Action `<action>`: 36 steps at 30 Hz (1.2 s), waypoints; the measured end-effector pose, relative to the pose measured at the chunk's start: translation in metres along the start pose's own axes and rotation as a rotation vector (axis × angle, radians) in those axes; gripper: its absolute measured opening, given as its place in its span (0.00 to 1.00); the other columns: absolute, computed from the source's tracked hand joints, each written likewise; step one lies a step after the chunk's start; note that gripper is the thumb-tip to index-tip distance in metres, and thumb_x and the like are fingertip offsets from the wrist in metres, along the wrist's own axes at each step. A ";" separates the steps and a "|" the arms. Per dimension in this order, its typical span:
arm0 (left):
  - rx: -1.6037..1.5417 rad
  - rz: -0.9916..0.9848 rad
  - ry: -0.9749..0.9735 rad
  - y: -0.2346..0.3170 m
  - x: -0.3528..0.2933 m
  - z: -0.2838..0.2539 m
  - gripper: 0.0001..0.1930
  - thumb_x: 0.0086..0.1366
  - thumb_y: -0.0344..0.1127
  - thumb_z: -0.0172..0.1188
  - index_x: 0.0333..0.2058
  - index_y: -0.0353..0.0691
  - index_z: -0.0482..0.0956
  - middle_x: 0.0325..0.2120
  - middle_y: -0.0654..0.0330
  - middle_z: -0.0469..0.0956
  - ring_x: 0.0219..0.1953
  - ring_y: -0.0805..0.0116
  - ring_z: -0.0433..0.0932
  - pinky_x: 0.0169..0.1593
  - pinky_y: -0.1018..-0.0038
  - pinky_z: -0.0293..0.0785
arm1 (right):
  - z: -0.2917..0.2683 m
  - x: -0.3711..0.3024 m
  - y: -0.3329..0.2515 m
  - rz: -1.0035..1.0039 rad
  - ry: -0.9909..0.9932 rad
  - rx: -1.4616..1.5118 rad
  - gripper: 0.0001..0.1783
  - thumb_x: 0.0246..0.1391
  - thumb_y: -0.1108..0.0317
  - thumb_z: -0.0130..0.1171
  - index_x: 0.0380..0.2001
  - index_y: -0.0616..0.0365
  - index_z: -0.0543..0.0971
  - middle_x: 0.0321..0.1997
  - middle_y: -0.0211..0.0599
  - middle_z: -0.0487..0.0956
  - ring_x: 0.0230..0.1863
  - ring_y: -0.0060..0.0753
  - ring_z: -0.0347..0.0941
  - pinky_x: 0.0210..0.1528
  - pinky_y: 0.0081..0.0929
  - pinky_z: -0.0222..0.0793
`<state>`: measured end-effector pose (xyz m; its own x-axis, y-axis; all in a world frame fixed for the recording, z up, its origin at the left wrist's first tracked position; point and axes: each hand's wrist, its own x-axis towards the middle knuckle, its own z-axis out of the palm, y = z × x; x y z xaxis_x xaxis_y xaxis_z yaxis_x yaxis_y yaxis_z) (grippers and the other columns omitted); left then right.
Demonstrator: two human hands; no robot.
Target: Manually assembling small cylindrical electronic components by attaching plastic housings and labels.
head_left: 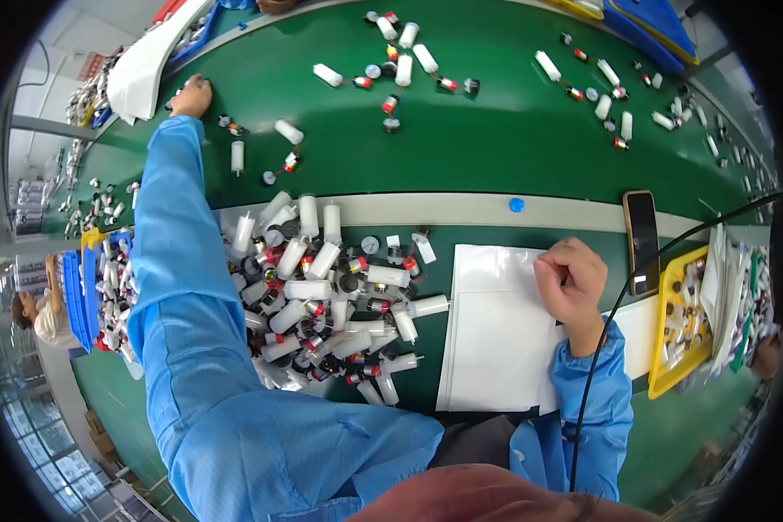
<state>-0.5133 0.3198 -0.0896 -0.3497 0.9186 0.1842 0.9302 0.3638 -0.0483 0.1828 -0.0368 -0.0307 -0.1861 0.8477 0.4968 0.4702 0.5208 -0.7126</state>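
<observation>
A green work table (496, 148) carries a heap of small white plastic cylinders (322, 296) near its front edge. The left hand (191, 96) reaches the far-left corner — fingers' state unclear; the right hand (572, 283) rests curled, fingers together, on white paper sheets (496, 339).

The flat green bench (496, 148) has a smooth, matt mat top. At nine o'clock, the small white plastic tubes (322, 296) shine a little. The white paper sheet (491, 339) looks matt. At three o'clock, the black phone (641, 235) is glossy. The blue cloth sleeve (178, 287) looks soft.
</observation>
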 end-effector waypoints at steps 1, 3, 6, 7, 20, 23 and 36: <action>-0.010 0.046 0.007 -0.007 0.002 -0.003 0.25 0.66 0.55 0.53 0.57 0.51 0.77 0.56 0.51 0.79 0.58 0.48 0.77 0.63 0.53 0.67 | 0.000 -0.001 0.001 0.015 -0.001 0.009 0.05 0.44 0.79 0.66 0.24 0.60 0.79 0.21 0.34 0.75 0.17 0.23 0.65 0.19 0.20 0.57; -0.033 0.112 0.027 -0.026 -0.002 -0.011 0.20 0.63 0.51 0.60 0.47 0.46 0.83 0.48 0.50 0.83 0.52 0.50 0.81 0.57 0.56 0.75 | 0.002 0.000 0.004 0.034 0.004 0.034 0.05 0.44 0.78 0.66 0.24 0.60 0.79 0.21 0.34 0.75 0.17 0.24 0.65 0.20 0.21 0.57; -0.145 0.320 0.137 -0.006 -0.012 -0.052 0.15 0.60 0.47 0.65 0.36 0.40 0.83 0.34 0.49 0.85 0.39 0.46 0.83 0.44 0.54 0.79 | -0.002 0.001 0.005 0.055 0.048 0.039 0.06 0.48 0.78 0.68 0.26 0.61 0.79 0.21 0.31 0.74 0.19 0.19 0.63 0.22 0.19 0.56; 0.098 0.568 0.416 -0.036 -0.016 -0.069 0.14 0.62 0.45 0.65 0.33 0.39 0.82 0.30 0.48 0.84 0.35 0.45 0.83 0.40 0.55 0.79 | 0.000 0.003 0.013 0.040 0.052 0.072 0.06 0.49 0.78 0.68 0.26 0.61 0.79 0.22 0.31 0.74 0.20 0.18 0.63 0.22 0.19 0.56; -0.441 0.835 -0.505 0.122 -0.430 -0.291 0.14 0.59 0.32 0.67 0.43 0.35 0.82 0.39 0.54 0.83 0.44 0.58 0.82 0.48 0.64 0.76 | 0.009 -0.015 0.013 0.118 0.098 0.219 0.06 0.56 0.76 0.68 0.28 0.63 0.79 0.24 0.26 0.75 0.22 0.12 0.64 0.24 0.14 0.58; -0.334 0.942 -0.471 0.143 -0.430 -0.315 0.13 0.59 0.34 0.69 0.40 0.34 0.83 0.36 0.53 0.83 0.41 0.56 0.82 0.47 0.64 0.76 | 0.010 -0.011 0.006 0.108 0.104 0.220 0.06 0.56 0.75 0.68 0.28 0.62 0.80 0.24 0.26 0.75 0.22 0.12 0.66 0.24 0.15 0.60; -0.306 0.571 -0.322 0.320 -0.114 -0.098 0.57 0.52 0.79 0.61 0.72 0.48 0.58 0.72 0.40 0.47 0.72 0.40 0.57 0.70 0.53 0.61 | -0.002 -0.005 0.003 0.043 0.099 0.157 0.06 0.52 0.74 0.69 0.26 0.60 0.80 0.23 0.34 0.76 0.19 0.25 0.72 0.22 0.23 0.66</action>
<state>-0.1653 0.3162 -0.0303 0.2282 0.9696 -0.0885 0.9507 -0.2023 0.2351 0.1868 -0.0395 -0.0349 -0.0793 0.8595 0.5049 0.3339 0.5002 -0.7989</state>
